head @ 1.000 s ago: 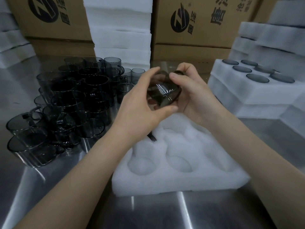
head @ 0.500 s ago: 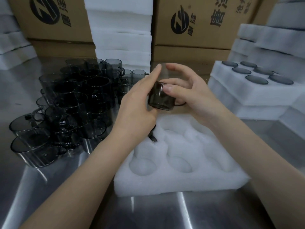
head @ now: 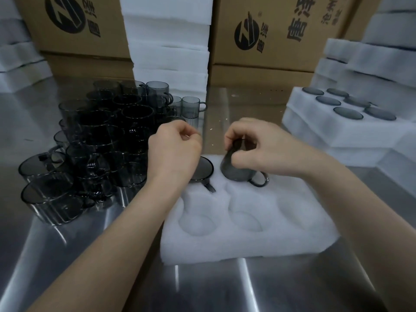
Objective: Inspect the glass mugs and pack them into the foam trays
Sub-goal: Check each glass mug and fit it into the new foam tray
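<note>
Mug [head: 236, 170] tilted over the middle pocket at the foam tray's [head: 247, 239] far edge. Right hand [head: 258, 149] fingers grasp its upper end; left hand [head: 173, 149] clenched, empty. Step: seating. Next, I judge: straighten, press in, handle to slot.

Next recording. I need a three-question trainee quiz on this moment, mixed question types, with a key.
1. True or false: the right hand grips a mug over the near foam tray.
2. Besides that mug, how many mugs sit in that tray? A) none B) one C) three
3. Fill in: the full foam tray on the right holds ____ mugs.
Key: 1 true; 2 B; 3 six.
</note>
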Tool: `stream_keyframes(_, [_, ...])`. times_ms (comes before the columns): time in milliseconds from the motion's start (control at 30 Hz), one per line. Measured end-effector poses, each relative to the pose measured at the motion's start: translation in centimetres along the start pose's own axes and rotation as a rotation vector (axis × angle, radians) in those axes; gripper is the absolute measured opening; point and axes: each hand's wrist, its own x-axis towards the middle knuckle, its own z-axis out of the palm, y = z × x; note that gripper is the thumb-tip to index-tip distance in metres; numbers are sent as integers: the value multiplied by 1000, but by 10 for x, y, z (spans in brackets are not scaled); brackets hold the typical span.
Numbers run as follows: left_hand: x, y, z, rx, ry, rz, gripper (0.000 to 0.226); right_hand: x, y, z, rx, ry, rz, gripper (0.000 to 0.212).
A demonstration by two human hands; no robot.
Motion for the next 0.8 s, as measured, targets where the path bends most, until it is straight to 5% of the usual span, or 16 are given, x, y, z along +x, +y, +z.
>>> stream_keyframes(233, [0, 1, 0, 6, -18, -20, 16, -1, 1, 23, -310, -146, -2, 28])
stream_keyframes(433, [1, 1, 0, -48, -6, -51, 16, -4, 3, 29, -480, -402, 29, 70])
stream_keyframes(567, [1, -1, -2, -46, -2, -51, 16, 10, -1, 19, -398, -543, 71, 66])
stream_keyframes(700, [-2, -1, 0, 44, -23, -10, 16, 35, 3, 5, -69, -257, 102, 36])
stream_keyframes(800, [-5, 0, 1, 174, -96, 63, 15, 68, 5, 5, 40, -63, 106, 36])
